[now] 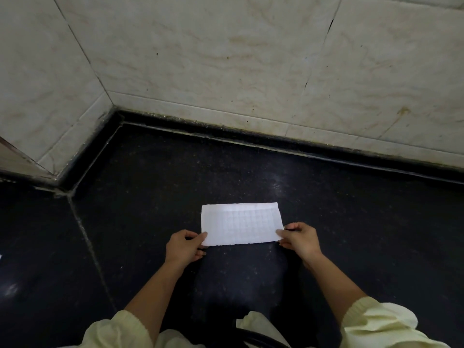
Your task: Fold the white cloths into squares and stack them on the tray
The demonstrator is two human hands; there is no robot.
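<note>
Head view: pinching the white cloth (241,223), left hand (184,246) at its near left corner, right hand (301,241) at its near right. Folded to a rectangle, lying on a black speckled countertop (364,234). Beyond, stained cream wall tiles (226,59) meeting in a corner.

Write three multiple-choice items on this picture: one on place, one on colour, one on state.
1. Where is the white cloth?
A. on a tray
B. on the dark stone surface
C. on a chair

2. What colour are the sleeves?
A. pale yellow
B. red
C. black

3. What state is the cloth in?
A. crumpled
B. rolled up
C. a flat rectangle

Key:
1 B, as dark stone surrounds it.
2 A, as both cuffs are pale yellow.
3 C, as it lies smooth while the left hand and right hand pinch its near corners.
</note>
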